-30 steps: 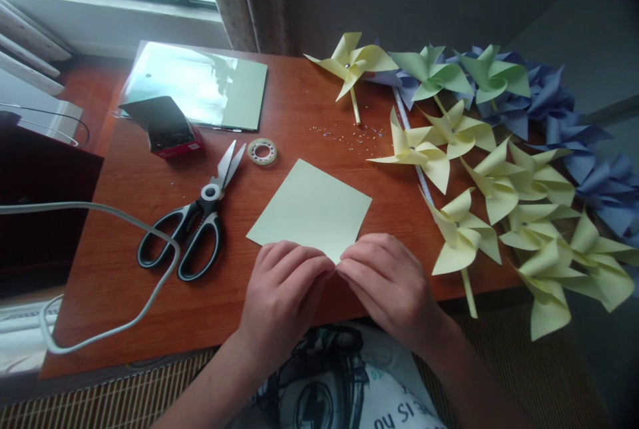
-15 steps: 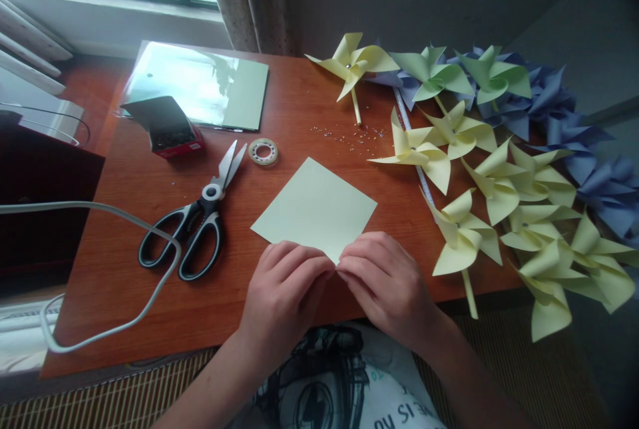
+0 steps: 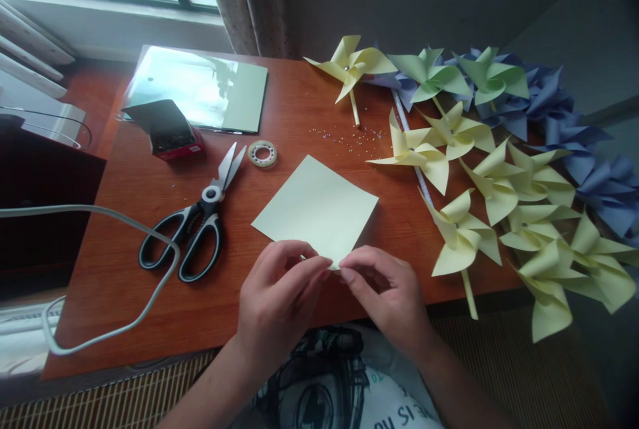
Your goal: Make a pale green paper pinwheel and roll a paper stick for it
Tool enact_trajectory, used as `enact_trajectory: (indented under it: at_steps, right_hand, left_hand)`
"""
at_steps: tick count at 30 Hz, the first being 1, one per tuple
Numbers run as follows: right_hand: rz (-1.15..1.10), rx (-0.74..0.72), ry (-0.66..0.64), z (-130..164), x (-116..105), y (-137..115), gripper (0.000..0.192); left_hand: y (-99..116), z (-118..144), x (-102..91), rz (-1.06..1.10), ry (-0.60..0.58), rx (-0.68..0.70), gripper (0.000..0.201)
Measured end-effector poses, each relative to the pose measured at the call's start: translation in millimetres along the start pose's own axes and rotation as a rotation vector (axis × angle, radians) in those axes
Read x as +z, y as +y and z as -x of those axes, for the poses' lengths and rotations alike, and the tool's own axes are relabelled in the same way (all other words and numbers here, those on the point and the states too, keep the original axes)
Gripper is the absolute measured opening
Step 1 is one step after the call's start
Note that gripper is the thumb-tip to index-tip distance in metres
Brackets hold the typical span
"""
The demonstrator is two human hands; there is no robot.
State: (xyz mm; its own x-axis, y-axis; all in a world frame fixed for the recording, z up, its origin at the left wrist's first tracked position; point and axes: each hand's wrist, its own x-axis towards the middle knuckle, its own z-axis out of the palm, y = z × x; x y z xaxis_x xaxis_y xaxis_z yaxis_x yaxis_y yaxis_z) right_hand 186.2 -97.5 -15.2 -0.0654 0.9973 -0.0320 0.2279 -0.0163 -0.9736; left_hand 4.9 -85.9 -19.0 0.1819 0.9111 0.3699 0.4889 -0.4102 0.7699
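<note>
Both hands pinch the near corner of the pale yellow paper square [image 3: 317, 206] lying flat on the table [image 3: 279, 116] — left hand [image 3: 279, 302] and right hand [image 3: 392, 299] with fingertips closed on it — uncut and unfolded, while finished pinwheels [image 3: 499, 176] crowd the right side.

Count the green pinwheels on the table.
2, side by side at the table's far edge: one green pinwheel right of the top yellow pinwheel, the other further right, on the blue ones. More may lie hidden beneath.
</note>
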Motion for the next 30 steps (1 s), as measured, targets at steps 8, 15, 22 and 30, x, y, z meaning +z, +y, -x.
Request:
enact_trajectory:
  at_steps: [8,15,22,30]
  right_hand:
    - [0.072,-0.205,0.074,1.1,4.7,-3.8,0.014]
    - [0.138,-0.362,0.020,1.5,-1.2,-5.7,0.017]
    - [0.111,-0.277,-0.034,6.2,-13.7,-11.0,0.017]
    - [-0.158,0.082,0.108,21.2,-6.2,-5.9,0.005]
  left_hand:
    - [25.2,22.1,2.7,1.028,-0.249,-0.923,0.017]
    - [27.0,5.0,3.6,1.412,-0.124,-1.266,0.029]
    - [17.1,-5.7,6.2,1.212,-0.255,-1.203,0.025]
    - [21.8,-3.1,18.4,0.927,-0.195,-1.077,0.030]
